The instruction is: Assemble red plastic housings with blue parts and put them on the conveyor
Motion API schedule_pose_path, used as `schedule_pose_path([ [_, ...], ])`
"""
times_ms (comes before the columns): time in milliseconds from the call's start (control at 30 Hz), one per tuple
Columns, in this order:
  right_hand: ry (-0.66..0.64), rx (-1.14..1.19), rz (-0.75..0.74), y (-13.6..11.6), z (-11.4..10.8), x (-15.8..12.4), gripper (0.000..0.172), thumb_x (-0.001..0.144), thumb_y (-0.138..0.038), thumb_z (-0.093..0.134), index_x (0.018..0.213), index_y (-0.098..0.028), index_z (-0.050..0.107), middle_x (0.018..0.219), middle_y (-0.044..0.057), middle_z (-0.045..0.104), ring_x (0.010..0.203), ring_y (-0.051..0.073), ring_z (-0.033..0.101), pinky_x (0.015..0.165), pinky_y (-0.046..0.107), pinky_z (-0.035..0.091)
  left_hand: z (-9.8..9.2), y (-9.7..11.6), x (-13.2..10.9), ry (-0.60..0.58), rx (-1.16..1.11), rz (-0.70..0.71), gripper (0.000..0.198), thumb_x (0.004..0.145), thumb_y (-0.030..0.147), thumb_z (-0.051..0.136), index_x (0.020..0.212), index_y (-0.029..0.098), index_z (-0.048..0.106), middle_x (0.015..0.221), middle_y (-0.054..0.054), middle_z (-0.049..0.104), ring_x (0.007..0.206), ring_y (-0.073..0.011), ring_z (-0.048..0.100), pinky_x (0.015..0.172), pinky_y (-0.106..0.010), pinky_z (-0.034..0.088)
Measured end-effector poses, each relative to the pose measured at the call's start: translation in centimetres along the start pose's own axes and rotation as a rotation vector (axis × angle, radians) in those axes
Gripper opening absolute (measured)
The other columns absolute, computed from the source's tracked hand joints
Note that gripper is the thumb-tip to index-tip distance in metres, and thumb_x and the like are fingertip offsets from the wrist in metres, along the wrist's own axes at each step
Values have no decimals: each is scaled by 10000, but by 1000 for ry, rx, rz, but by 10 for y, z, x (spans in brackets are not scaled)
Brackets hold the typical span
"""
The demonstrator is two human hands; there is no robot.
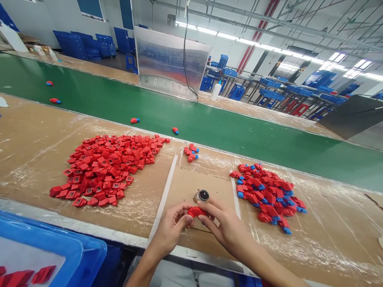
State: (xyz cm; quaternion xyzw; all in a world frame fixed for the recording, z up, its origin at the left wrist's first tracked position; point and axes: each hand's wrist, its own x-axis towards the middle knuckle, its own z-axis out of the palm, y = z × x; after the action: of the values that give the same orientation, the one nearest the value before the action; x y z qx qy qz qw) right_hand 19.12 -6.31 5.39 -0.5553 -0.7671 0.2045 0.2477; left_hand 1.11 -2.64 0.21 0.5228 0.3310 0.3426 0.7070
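Holds a red plastic part (196, 211), perhaps two joined, just on the near side of a small round dark-topped container (203, 195), pinched by thumb and fingertips of left hand (171, 228) and right hand (229, 225), apparently from both ends for control. Has, left of the container, a heap of red plastic blocks (103, 169) and, right, a heap of red-and-blue plastic pieces (267, 195), probably for easy reach. Leaves open tan cardboard (194, 180) between pale flat strips (166, 189); meets, well beyond, a flat green belt (209, 119).

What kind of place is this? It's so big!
It looks like a factory, probably a workshop. You can tell by the long green belt running past the worktop, the big heap of red pieces, and the many blue crates at the back.
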Motion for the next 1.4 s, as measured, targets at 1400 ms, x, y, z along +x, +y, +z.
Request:
schedule_pose_path([
  [1400,-41,-519,205,158,-72,234,308,942,-276,524,1236,-209,589,1119,96,623,910,173,637,799,255,450,-99,56,103,774,1421,-90,249,947,276,361,1028,185,578,1009,-101,671,837,-264,659,639,-326,431],
])
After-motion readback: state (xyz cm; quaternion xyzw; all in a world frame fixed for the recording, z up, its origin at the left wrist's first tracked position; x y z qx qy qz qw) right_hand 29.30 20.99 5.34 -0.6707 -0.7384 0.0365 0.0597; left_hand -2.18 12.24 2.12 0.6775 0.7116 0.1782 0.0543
